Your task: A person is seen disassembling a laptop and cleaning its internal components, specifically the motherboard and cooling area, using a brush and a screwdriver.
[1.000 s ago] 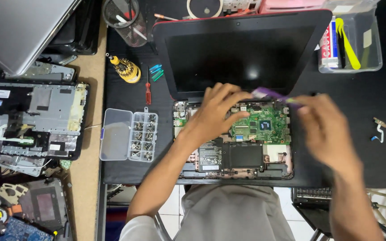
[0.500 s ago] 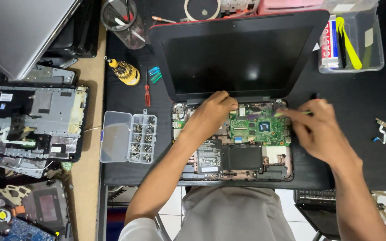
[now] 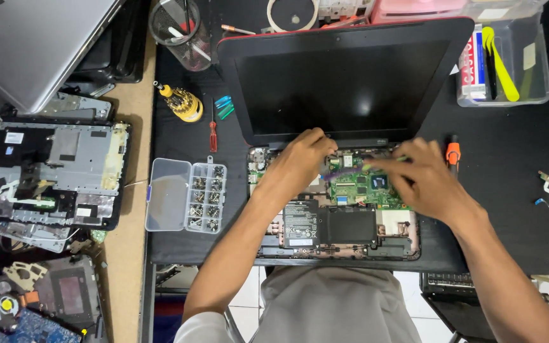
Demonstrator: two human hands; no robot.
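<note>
Left hand (image 3: pixel 297 166): resting on opened laptop base, fingers curled near hinge edge, fingertips down on the innards; whether pinching anything, cannot tell.
Right hand (image 3: pixel 422 179): just right of left hand, blurred; fingers closed round thin purple tool (image 3: pixel 341 171), tip pointing left toward left hand.
Hands: close together, not touching; purple tool between them.
Laptop (image 3: pixel 351 82): lid open, dark screen just beyond both hands; bottom half uncovered, lying under the hands.
Green circuit board (image 3: pixel 358 186): directly under and between both hands, partly hidden by right hand.
Black battery (image 3: pixel 328 225): just below hands, toward the body, between the forearms.
Orange-tipped screwdriver (image 3: pixel 454 152): just right of right hand, on black mat.
Clear screw box (image 3: pixel 185 195): left of left forearm, lid open, small compartments w/ screws.
Red screwdriver (image 3: pixel 212 130): up-left of left hand.
Yellow bit holder (image 3: pixel 182 103): further up-left.
Stripped laptop chassis (image 3: pixel 52 171): far left, well apart from hands.
</note>
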